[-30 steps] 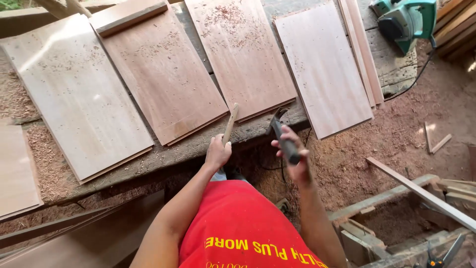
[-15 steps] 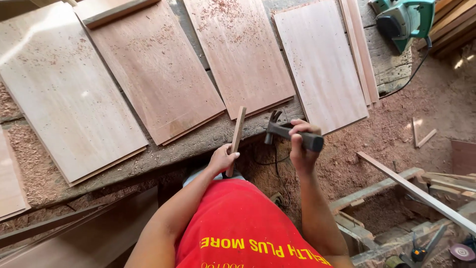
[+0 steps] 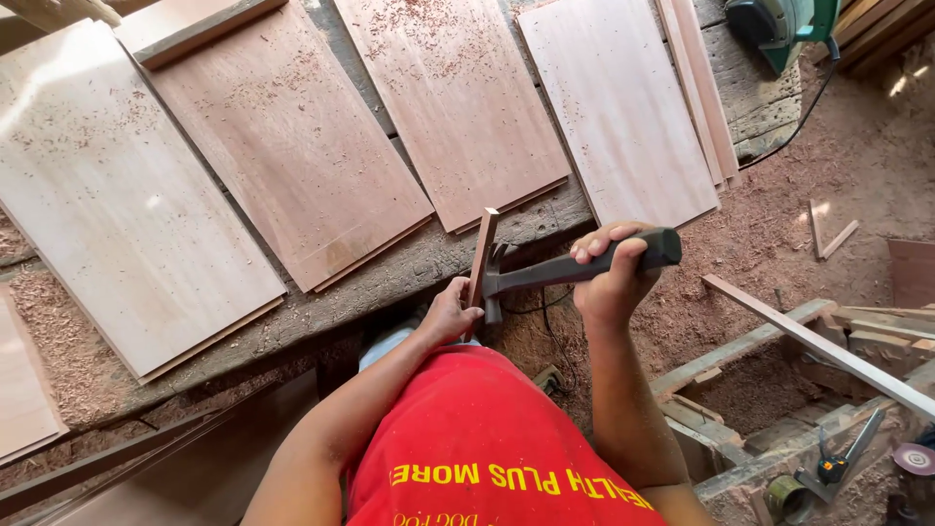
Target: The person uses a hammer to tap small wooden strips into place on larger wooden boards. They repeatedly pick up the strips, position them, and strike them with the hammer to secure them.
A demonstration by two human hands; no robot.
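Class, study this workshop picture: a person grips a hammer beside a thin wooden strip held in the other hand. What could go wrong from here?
1. The left hand grips the wooden strip right beside the hammer head; a stray blow might hit the fingers.
2. The strip is narrow and steadied by hand only, so it may slip or split.
3. Shavings cover the ground; footing could be poor.

Left hand [image 3: 450, 314] pinched shut low, right hand [image 3: 612, 275] fisted, both forearms extended forward

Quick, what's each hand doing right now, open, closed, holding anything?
Left hand: closed on a thin wooden strip, held upright.
Right hand: closed on a hammer, head at the strip.
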